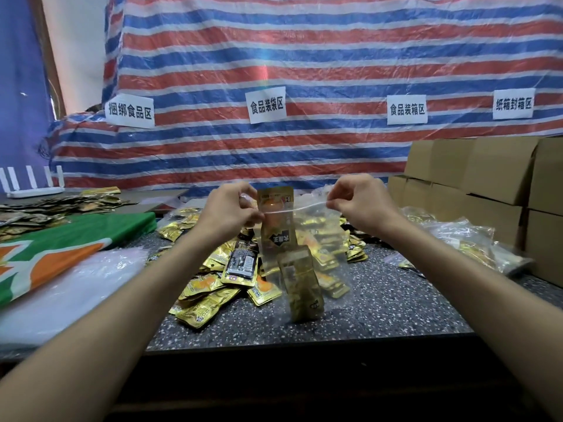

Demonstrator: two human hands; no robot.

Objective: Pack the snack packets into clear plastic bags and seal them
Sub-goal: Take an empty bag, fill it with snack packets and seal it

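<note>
Striped red, white and blue tarpaulin [304, 71]: backdrop across the whole rear, carrying white paper labels. Speckled grey worktable [396, 303]: bears everything below. Cardboard cartons [493, 178]: stacked at the rear right. Loose gold snack packets [210, 290]: a heap at table centre, directly behind and left of the held bag. Filled clear bags [463, 236]: lying at the right, near the cartons. Clear zip bag [304, 236]: held in the air above the heap, stretched between both hands, mouth uppermost, long axis vertical, closure strip running level from left to right; its lower edge hangs close to the tabletop, contact cannot be told. Left hand [231, 208]: thumb and fingers pinched on the left end of the strip. Right hand [359, 199]: thumb and fingers pinched on the right end. Upper packet [275, 214]: upright inside the bag, its top standing above the strip line. Lower packet [301, 284]: upright, slightly tilted, at the bag's bottom. Step in hand, by judgement: sealing, just begun, the mouth drawn taut. The next move likely calls for seating the upper packet below the strip, then pressing the closure along its length; otherwise the seal would catch on it.
</note>
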